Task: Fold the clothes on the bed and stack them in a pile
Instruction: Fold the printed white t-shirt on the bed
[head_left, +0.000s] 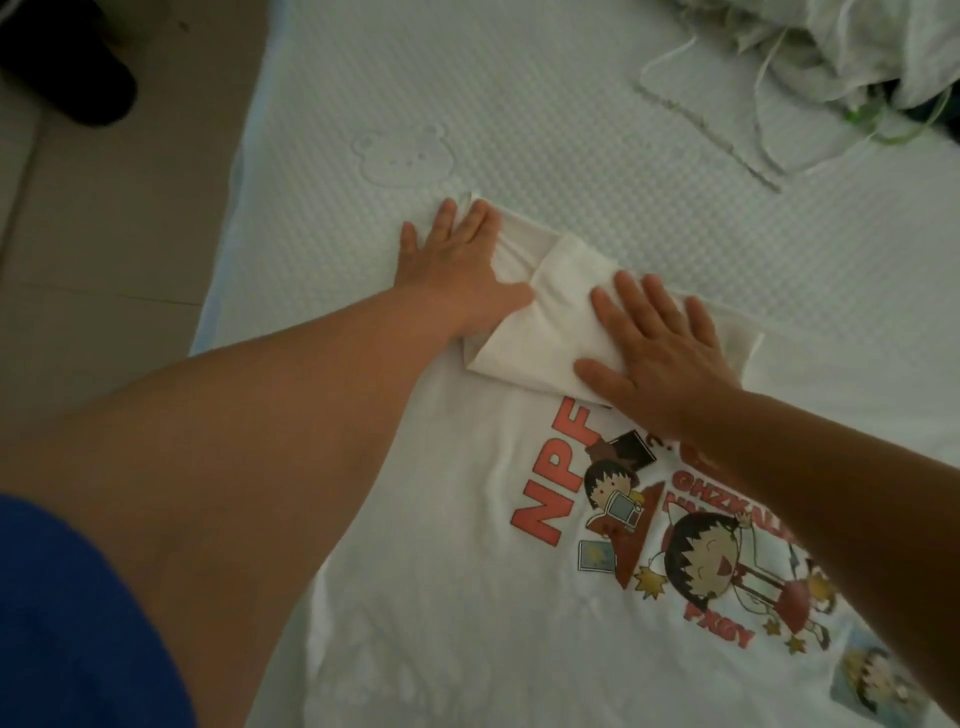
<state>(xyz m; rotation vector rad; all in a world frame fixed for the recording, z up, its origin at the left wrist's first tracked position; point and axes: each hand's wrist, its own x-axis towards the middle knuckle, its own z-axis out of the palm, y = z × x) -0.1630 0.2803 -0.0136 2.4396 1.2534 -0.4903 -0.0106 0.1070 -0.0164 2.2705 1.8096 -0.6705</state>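
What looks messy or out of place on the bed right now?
The folded-in sleeve of the white T-shirt lies bunched and wrinkled under the left hand and right hand. A crumpled heap of clothes with loose cords sprawls at the far right corner.

a white t-shirt (467, 597) with a red-lettered cartoon print lies flat, print up, on the bed (519, 130), one sleeve (540, 312) folded inward over its chest above the print.
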